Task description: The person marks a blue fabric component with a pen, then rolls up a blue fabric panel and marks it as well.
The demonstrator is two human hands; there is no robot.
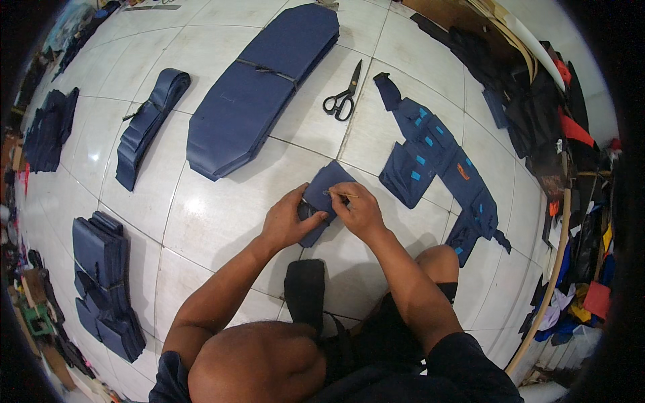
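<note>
In front of me on the floor lies a small stack of navy fabric pieces (327, 176) with a dark tie across its middle. My left hand (287, 218) grips the stack at its left side, the thumb pressed over the top. Between the fingers of my right hand (361, 209) is a thin tan stick like a pencil (346, 195). Its tip meets the top piece near a small pale mark. Just beyond, black-handled scissors (344, 97) lie with blades pointing away.
A large tied stack of navy panels (259, 94) lies beyond my hands. Leftward are a tied bundle of strips (151, 124) and folded navy bundles (101, 262). At right lies a sewn navy piece (440, 151) with blue tabs. Cloth piles (578, 302) line the right edge.
</note>
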